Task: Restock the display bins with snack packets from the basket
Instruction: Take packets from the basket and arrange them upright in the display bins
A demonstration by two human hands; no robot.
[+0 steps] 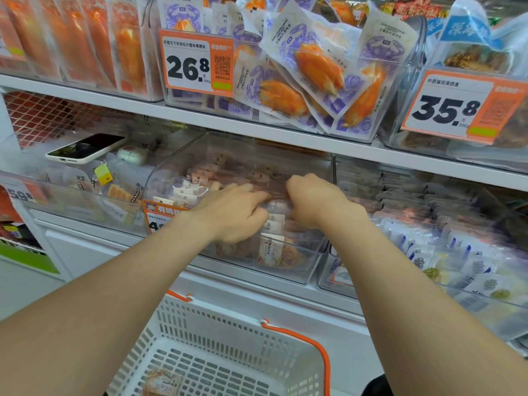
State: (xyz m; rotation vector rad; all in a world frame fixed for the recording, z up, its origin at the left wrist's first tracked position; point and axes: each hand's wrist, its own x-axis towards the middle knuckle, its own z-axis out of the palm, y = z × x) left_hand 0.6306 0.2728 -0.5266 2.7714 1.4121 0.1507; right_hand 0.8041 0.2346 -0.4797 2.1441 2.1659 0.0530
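Gripping glossy plastic packets [275, 222]: left hand [234, 214], right hand [317, 202].

You are standing in a shop, facing white shelving [85, 91] that is carrying clear display bins [243, 155] heaped with sealed snack packets [271, 250]. An orange price tag [188, 67] reading 26.8 is hanging on a bin front at the upper left, and a second tag [445, 110] reading 35.8 is hanging at the right. A white shopping basket [217, 318] with orange handles is sitting near you, below the shelves.
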